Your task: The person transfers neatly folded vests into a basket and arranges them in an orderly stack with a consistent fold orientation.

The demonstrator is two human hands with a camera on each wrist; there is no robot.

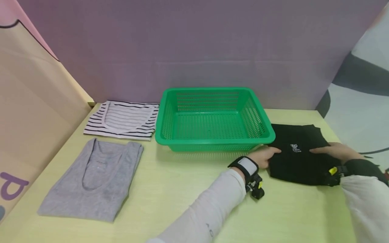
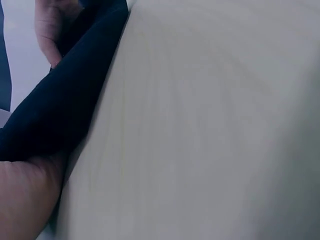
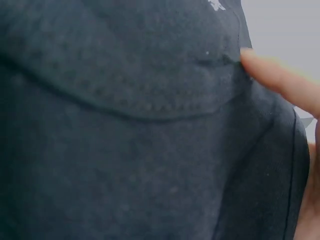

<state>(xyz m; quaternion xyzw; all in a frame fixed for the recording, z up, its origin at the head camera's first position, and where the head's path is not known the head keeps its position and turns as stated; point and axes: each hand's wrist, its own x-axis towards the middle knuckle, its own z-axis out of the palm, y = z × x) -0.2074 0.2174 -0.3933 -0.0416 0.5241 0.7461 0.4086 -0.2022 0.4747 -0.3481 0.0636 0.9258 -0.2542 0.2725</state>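
Note:
A folded black garment (image 1: 294, 167) with a small white print lies to the right of the green basket. My left hand (image 1: 263, 156) holds its left edge, thumb on top and the other fingers beneath. On the opposite edge, my right hand (image 1: 341, 152) pinches the cloth the same way. In the left wrist view the black cloth (image 2: 65, 100) spans both hands at the table's surface. The right wrist view shows the right thumb (image 3: 280, 82) pressed on the cloth near a curved, stitched seam (image 3: 155, 112).
A green plastic basket (image 1: 212, 141) stands at the back centre, close to the left hand. At its left lies a folded striped shirt (image 1: 130, 131). A folded grey tank top (image 1: 70, 199) lies at front left. Fabric curtains (image 1: 209, 40) border the table.

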